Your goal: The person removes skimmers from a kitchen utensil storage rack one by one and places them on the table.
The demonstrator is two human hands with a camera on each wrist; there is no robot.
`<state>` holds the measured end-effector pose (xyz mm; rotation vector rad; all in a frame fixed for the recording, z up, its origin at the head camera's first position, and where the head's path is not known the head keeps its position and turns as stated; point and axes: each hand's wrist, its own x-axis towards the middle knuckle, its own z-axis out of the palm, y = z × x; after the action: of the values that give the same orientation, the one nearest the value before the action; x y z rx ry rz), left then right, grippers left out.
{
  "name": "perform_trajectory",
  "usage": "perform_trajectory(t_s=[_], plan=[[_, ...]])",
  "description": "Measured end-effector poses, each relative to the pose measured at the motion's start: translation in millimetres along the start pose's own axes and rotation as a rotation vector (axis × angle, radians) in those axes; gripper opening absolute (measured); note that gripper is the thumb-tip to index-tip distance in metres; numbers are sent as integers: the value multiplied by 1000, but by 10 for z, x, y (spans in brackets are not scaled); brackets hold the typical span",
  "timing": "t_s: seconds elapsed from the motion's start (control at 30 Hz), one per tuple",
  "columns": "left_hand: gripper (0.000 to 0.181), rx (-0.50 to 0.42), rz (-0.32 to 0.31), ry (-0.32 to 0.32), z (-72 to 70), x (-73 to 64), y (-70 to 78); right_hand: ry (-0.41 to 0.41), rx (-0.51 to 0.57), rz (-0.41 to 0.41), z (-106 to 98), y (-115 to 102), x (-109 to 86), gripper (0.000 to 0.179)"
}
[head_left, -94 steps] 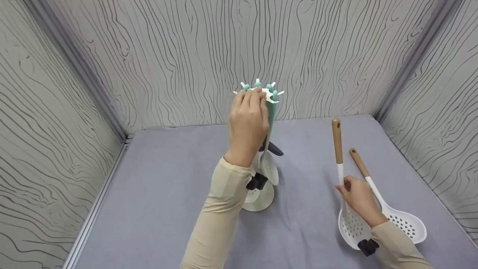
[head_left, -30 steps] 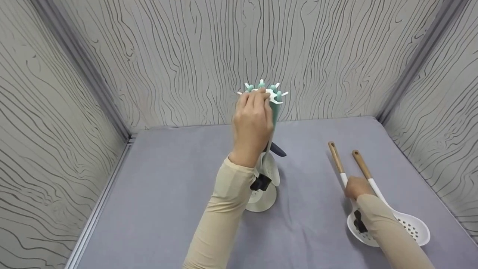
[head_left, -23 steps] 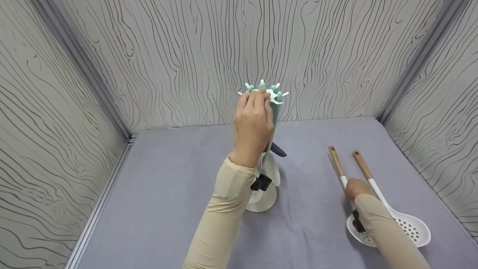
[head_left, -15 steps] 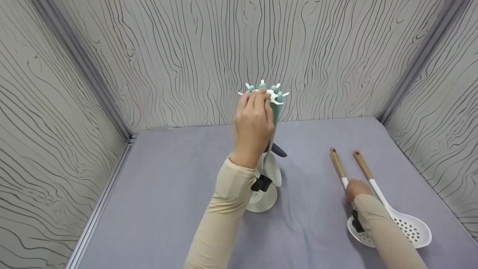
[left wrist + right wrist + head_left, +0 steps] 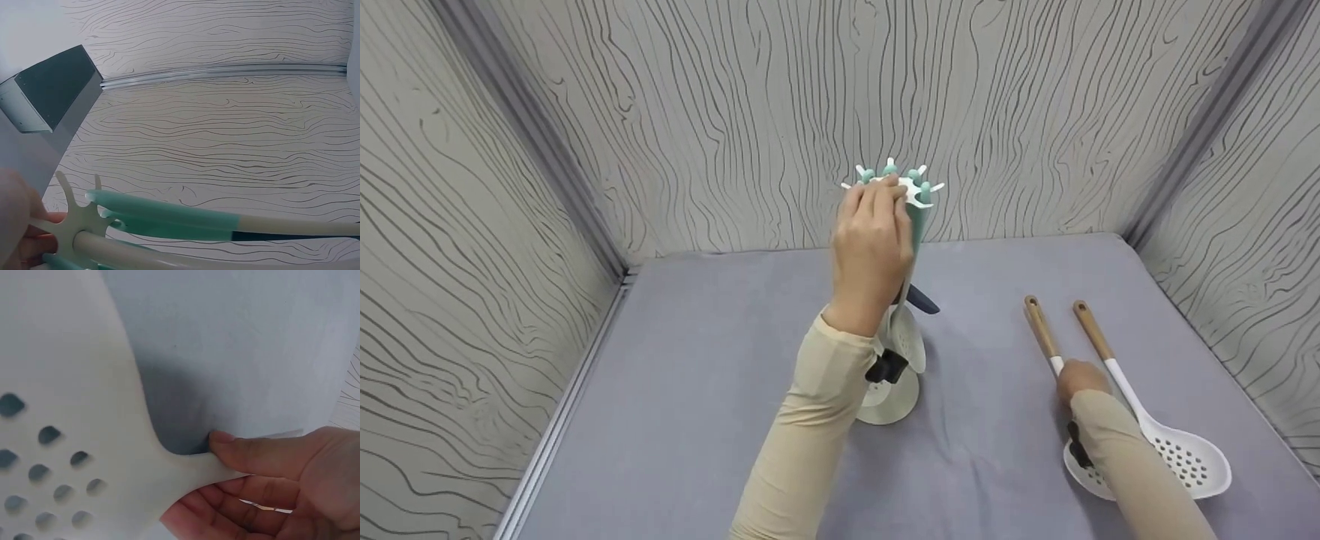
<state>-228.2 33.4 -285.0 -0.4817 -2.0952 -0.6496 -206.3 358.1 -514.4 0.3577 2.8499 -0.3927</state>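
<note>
My left hand (image 5: 872, 244) rests its fingers on the white, pronged top of a utensil rack (image 5: 911, 193), holding it. Several utensils with green handles (image 5: 163, 216) hang from the prongs, partly hidden behind the hand. To the right, my right hand (image 5: 1082, 379) grips the white neck of a skimmer (image 5: 1041, 328) with a wooden handle. In the right wrist view the thumb lies on top of the neck and the fingers curl below, beside the perforated white head (image 5: 107, 467). The sleeve hides much of that head in the head view.
A second white skimmer (image 5: 1189, 459) with a wooden handle lies to the right of the held one, its head partly behind the right sleeve. The rack's round base (image 5: 896, 405) stands on the grey cloth (image 5: 720, 420). Patterned panels (image 5: 780, 120) enclose the back and sides.
Over three seconds, the held skimmer's handle has come down and nearer, now lying alongside the second skimmer. My right hand has turned over its neck. My left hand stays on the rack's top.
</note>
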Motion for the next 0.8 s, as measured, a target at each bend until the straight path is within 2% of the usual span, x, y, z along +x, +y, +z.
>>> perform_trajectory(t_s=[0.33, 0.5, 0.8], plan=[[22, -4, 0, 3, 8, -1, 4, 25, -27, -22, -9, 8, -26, 13], [22, 12, 8, 5, 10, -10, 3, 0, -59, -25, -20, 17, -29, 16], [22, -4, 7, 15, 5, -11, 2, -38, -27, 1, -21, 16, -28, 17]])
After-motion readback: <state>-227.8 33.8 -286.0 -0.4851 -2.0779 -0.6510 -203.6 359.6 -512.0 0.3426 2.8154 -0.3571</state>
